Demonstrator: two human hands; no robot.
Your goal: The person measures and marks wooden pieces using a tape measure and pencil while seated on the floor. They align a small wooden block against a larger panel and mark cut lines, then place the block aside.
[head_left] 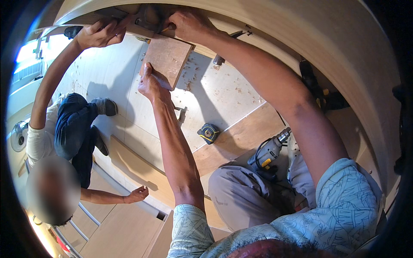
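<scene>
My left hand (153,84) grips the near edge of a flat wooden board (167,58), thumb on top. The board's far end meets the underside of a large curved wooden panel (275,17). Beyond it, my right hand (189,26) is closed, fingertips pinching a thin orange stick (165,29), perhaps a pencil; most of it is hidden. Left of those fingertips is a dark metal piece (148,17) in shadow. A co-worker's hand (101,33) reaches to the same panel from the left, fingers curled near its edge.
A yellow-and-black tape measure (208,133) and wood shavings (189,79) lie on the floor. A grey power drill (269,152) rests by my knee. A dark-handled tool (218,59) is under my right forearm. The co-worker (71,129) crouches at left, near a fan (19,136).
</scene>
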